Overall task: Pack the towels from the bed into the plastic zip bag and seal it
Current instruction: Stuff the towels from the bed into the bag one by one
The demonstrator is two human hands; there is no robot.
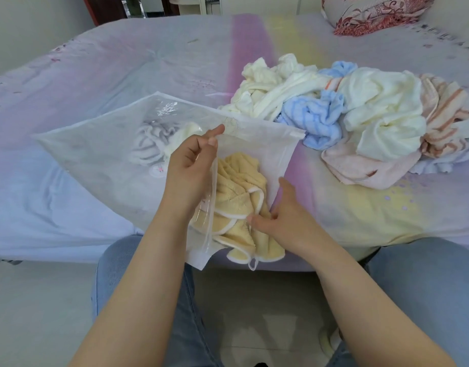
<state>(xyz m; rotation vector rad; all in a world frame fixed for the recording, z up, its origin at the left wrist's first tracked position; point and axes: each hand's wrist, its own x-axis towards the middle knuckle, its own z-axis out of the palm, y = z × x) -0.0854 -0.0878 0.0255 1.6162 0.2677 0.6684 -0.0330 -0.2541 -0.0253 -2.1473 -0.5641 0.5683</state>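
The left hand (193,165) pinches the upper lip of the plastic zip bag (101,160), lifting the mouth wide so cloth can pass. Just right of it, the right hand (278,215) grips the yellow towel (236,186), half inside and trailing over the bed (122,62) edge. Beyond the right hand, well apart, lies the towel pile (360,115); bare sheet lies between.

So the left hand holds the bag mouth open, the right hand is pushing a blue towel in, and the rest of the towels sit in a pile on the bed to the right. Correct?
Not quite: the towel that the right hand is pushing in is yellow, not blue, as the head view shows. The rest stands: the left hand holds the bag mouth open, and the pile sits on the bed to the right.
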